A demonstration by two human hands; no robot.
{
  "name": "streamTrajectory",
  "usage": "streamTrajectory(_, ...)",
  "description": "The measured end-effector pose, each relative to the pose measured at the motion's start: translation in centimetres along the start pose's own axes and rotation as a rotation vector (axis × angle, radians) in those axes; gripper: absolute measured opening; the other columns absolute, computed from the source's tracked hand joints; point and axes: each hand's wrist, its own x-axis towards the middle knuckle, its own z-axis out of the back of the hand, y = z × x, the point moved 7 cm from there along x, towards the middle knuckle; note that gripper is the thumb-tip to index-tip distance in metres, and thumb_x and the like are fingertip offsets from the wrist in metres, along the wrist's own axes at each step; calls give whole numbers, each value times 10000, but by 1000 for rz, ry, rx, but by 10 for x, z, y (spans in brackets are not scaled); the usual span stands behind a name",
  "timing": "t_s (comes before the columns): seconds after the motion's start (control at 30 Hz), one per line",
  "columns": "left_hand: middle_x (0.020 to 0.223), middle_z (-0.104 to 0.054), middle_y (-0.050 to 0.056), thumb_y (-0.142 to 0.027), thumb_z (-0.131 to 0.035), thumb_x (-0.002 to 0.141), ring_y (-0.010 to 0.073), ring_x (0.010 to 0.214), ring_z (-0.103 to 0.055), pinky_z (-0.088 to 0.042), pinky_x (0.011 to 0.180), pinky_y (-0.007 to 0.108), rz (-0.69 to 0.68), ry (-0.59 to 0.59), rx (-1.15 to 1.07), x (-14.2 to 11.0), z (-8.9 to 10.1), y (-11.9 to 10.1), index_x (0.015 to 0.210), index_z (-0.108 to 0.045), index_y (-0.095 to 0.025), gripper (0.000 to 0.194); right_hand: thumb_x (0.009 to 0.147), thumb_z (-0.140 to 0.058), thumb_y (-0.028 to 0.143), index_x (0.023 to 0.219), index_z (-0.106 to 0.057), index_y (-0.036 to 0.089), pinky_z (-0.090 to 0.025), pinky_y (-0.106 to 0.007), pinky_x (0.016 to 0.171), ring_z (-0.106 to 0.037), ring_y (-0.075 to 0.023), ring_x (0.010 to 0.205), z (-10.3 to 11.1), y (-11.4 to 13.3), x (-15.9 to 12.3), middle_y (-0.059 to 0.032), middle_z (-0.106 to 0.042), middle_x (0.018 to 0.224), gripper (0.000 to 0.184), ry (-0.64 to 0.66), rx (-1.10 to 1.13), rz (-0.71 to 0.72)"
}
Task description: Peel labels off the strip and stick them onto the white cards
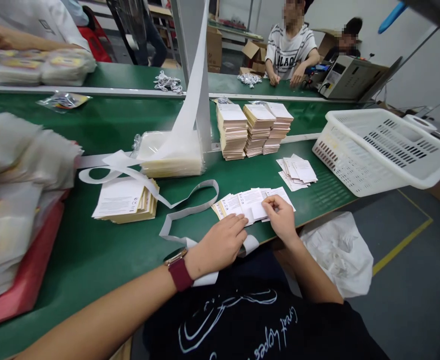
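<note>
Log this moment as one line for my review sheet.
left hand: at fanned printed cards | right hand: fingers on same cards | nearby: white paper strip

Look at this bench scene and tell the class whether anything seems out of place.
A long white strip sprawls loosely across the green bench and runs under the left hand. It looks odd because it trails in loops, unlike the neat card stacks nearby.

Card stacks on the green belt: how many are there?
4. Three tall card stacks stand side by side near the far edge of the belt; a shorter stack sits further left. Others could be hidden.
</note>
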Motion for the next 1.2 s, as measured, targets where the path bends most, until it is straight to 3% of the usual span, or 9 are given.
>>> streamTrajectory(0.2, 1185, -646, 196, -34, -487, 802, 306, 1240, -567, -494, 1057, 487, 26, 23, -14, -5, -8, 1, 879, -608, -111, 162, 818, -585, 314, 749, -632, 198, -439, -293, 688, -556, -151, 682, 0, -8, 1, 1, -649, 707, 142, -68, -51, -26)
streamTrajectory(0.37, 1169, -644, 204, -29, -486, 781, 306, 1222, -581, -498, 1057, 470, 42, 45, -63, -3, -9, 3, 897, -606, -102, 182, 820, -581, 268, 733, -629, 206, -431, -303, 714, -537, -151, 683, -9, -6, 4, 6, -644, 710, 118, 39, -124, -4)
streamTrajectory(0.73, 1422, -518, 190, -10, -468, 754, 307, 1249, -554, -495, 1038, 490, 72, 59, -113, -1, -8, 6, 917, -606, -111, 236, 831, -578, 266, 717, -616, 215, -425, -310, 729, -534, -157, 701, -11, -3, 2, 8, -634, 708, 130, 57, -185, 26)
streamTrajectory(0.93, 1374, -559, 198, -36, -486, 769, 311, 1256, -548, -495, 1030, 473, 60, 82, -111, 0, -11, 6, 935, -610, -100, 217, 841, -571, 239, 728, -604, 217, -408, -317, 762, -541, -149, 676, -13, 2, 1, 23, -638, 700, 120, 69, -248, 90)
streamTrajectory(1.1, 1379, -556, 185, -28, -485, 756, 312, 1270, -537, -490, 1042, 472, 66, 89, -98, -1, -13, 7, 949, -611, -104, 243, 868, -572, 229, 725, -598, 207, -364, -343, 787, -557, -165, 689, -18, 10, -1, 12, -632, 678, 147, 72, -442, 187)
streamTrajectory(1.2, 1354, -573, 187, -26, -486, 747, 315, 1278, -530, -491, 1046, 471, 63, 87, -98, -1, -15, 8, 959, -616, -98, 259, 877, -608, 285, 912, -648, 194, -329, -366, 775, -577, -209, 721, -24, 7, 1, -5, -635, 664, 106, 78, -654, 198)
